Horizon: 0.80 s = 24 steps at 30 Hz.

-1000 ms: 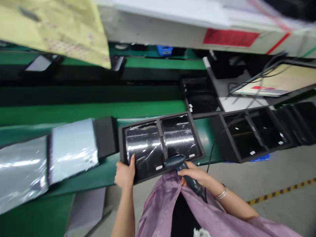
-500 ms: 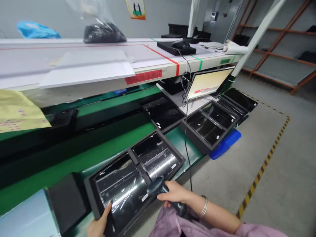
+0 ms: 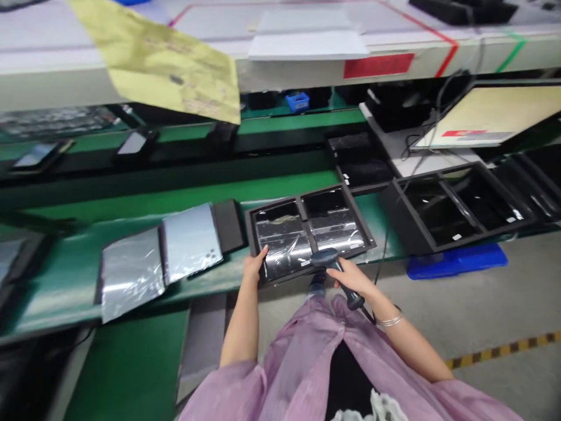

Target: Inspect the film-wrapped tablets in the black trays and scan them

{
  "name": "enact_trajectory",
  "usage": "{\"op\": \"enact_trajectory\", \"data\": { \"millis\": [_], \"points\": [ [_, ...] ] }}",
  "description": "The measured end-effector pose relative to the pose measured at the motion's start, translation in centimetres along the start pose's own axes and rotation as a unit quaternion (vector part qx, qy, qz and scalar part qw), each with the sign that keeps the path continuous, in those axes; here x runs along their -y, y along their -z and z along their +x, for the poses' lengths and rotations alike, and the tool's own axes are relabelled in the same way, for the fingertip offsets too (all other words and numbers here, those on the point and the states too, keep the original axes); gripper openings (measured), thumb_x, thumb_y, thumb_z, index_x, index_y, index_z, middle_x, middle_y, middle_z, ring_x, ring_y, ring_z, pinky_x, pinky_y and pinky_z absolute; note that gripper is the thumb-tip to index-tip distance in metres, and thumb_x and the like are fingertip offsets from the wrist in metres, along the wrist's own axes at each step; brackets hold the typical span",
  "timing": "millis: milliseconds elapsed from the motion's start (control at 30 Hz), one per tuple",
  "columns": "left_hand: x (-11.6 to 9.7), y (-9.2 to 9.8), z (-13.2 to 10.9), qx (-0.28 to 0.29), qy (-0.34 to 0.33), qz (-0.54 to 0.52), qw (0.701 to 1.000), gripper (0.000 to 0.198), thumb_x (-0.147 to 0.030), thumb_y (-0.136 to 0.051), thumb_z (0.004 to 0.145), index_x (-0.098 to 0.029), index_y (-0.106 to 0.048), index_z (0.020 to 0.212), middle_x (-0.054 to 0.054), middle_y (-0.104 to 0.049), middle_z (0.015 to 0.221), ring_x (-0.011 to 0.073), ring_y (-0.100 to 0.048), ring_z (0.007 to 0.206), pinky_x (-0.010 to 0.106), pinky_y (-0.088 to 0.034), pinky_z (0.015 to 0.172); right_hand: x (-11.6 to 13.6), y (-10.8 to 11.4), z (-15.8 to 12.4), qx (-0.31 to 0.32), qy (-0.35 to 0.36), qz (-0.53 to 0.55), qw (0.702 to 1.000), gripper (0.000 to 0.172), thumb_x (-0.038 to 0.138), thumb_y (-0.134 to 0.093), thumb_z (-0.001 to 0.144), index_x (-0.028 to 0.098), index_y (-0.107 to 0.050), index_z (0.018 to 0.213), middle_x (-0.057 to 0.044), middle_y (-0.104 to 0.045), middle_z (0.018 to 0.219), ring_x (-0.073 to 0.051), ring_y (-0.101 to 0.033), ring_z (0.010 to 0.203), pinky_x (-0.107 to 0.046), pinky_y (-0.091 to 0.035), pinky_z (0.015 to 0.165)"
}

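A black two-compartment tray [image 3: 360, 217] rests at a tilt on the green bench, with a glossy dark screen panel [image 3: 280, 248] in its left compartment and another panel [image 3: 333, 225] in its right. My left hand [image 3: 254, 265] grips the tray's left front corner, thumb over the rim; its other fingers are mostly hidden. Wrapped round the handle of a dark barcode scanner [image 3: 325, 256] is my right hand [image 3: 354, 276]. The scanner's head lies over the tray's front edge, close to a small white label [image 3: 305, 262] on the left panel.
Left of the tray lie two silvery film-wrapped tablets [image 3: 190, 242]. Another black tray [image 3: 432, 231] of panels sits to the right, above a blue bin [image 3: 456, 262]. A monitor [image 3: 495, 114] stands behind it. A yellow sheet [image 3: 175, 70] hangs from the upper shelf; a cable hangs near my right hand.
The view has swung left and down, bringing the wrapped tablets and phones into sight. Both hands keep their hold on the tray and the scanner, the scanner still near the left panel's label.
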<state>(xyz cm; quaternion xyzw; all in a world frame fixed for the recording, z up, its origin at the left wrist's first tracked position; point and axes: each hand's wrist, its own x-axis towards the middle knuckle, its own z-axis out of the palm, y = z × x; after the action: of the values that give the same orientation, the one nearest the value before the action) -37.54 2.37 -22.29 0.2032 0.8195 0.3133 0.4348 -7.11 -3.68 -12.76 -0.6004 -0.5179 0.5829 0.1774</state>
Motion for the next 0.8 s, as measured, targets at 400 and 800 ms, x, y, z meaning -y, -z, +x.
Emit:
{"op": "enact_trajectory", "data": {
  "millis": [400, 800],
  "points": [
    [1.5, 0.3, 1.2, 0.028, -0.029, -0.081, 0.996, 0.038, -0.033, -0.073, 0.077, -0.007, -0.064, 0.102, 0.013, -0.070, 0.097, 0.0206, -0.068, 0.085, 0.036, -0.055, 0.079, 0.2, -2.3, 1.0, 0.016, -0.045, 0.022, 0.999, 0.010, 0.027, -0.054, 0.083, 0.019, -0.049, 0.086, 0.005, -0.056, 0.052, -0.015, -0.061, 0.049, -0.022, -0.045, 0.046],
    [0.8, 0.7, 1.3, 0.013, -0.006, -0.022, 1.000, 0.049, -0.042, -0.074, 0.068, -0.007, -0.066, 0.102, 0.016, -0.071, 0.097, 0.0288, -0.067, 0.093, 0.030, -0.055, 0.069, 0.5, -2.5, 0.9, -0.009, -0.033, -0.001, 0.999, 0.011, 0.029, -0.057, 0.083, 0.019, -0.051, 0.084, 0.003, -0.058, 0.056, -0.016, -0.062, 0.050, -0.024, -0.047, 0.048]
  ]
}}
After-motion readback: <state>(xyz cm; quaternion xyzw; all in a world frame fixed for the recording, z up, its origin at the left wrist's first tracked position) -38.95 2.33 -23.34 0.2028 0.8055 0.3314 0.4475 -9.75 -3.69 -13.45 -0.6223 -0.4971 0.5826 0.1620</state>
